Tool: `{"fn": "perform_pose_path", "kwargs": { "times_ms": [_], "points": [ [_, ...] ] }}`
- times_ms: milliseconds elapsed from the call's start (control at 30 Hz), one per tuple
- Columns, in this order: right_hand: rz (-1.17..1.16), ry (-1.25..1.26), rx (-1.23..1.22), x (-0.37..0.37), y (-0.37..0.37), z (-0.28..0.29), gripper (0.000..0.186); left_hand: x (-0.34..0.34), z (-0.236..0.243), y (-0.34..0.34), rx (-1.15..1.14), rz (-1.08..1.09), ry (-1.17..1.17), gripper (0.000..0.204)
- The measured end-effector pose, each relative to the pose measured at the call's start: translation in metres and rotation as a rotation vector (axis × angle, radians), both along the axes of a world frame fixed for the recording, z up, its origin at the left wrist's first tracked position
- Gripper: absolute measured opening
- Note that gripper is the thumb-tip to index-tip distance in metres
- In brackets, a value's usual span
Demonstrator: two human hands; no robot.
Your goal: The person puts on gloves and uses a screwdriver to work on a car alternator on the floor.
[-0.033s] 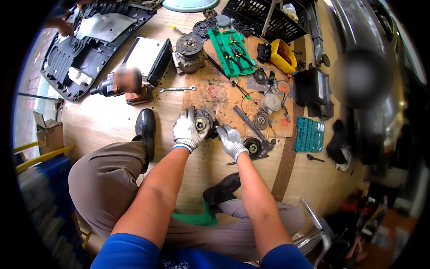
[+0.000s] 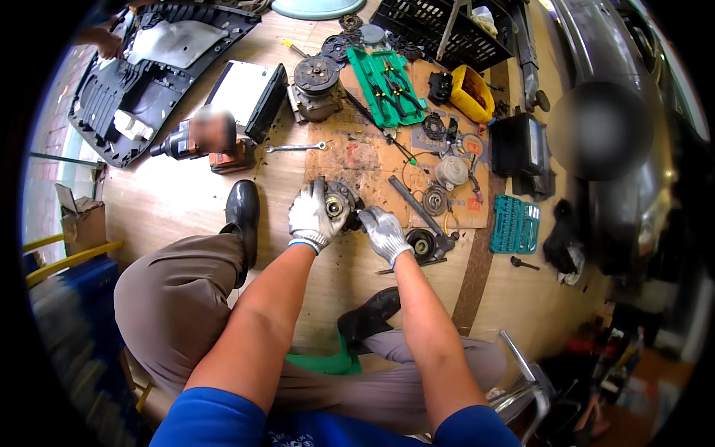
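Greasy round metal part [image 2: 340, 205] on cardboard

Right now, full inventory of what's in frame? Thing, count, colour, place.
Round metal part: 1, grey, floor centre, held in both hands
Cardboard sheet: 1, brown, floor beyond the hands
Pliers tray: 1, green, upper centre
Socket set case: 1, teal, right of the cardboard
Small bin: 1, yellow, upper right
Crate: 1, black, top edge
Spanner: 1, silver, left of the cardboard
Compressor-like unit: 1, grey, upper centre
Power tool: 1, black and orange, left
Plastic panel: 1, black, upper left
Pulley disc: 1, dark, right of the hands
Shoes: 2, black, below the hands
Left hand: white glove, on the part
Right hand: white glove, on the part's right side
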State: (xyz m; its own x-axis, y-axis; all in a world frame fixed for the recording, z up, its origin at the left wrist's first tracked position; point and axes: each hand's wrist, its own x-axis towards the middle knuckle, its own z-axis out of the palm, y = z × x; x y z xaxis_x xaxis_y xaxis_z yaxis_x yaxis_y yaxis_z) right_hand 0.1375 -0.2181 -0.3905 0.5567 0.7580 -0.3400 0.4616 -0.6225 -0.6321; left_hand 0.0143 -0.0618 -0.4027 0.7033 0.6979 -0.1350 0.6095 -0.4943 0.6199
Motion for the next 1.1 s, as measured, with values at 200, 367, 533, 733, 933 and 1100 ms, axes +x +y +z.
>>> {"fn": "perform_pose_path", "kwargs": {
  "times_ms": [200,367,533,733,933,1100],
  "points": [
    [0.252,-0.045,-0.139,0.017,0.016,-0.007,0.05,-0.004,-0.005,0.001,0.034,0.017,-0.038,0.076],
    [0.496,-0.167,-0.34,0.032,0.044,0.031,0.043,-0.004,-0.001,0.002,0.008,0.01,-0.027,0.077],
    [0.576,-0.193,-0.387,0.043,0.046,0.04,0.041,0.001,-0.005,-0.001,0.027,0.002,-0.045,0.078],
    [0.275,-0.24,-0.285,0.01,0.03,0.015,0.044,0.001,-0.01,0.0,0.06,0.026,-0.077,0.075],
    [0.081,-0.272,-0.247,-0.005,0.027,0.008,0.044,0.008,-0.014,-0.003,0.113,0.05,-0.085,0.076],
    [0.05,-0.233,-0.265,-0.02,0.027,0.012,0.044,-0.001,-0.002,0.006,0.06,-0.003,-0.043,0.079]
  ]
}}
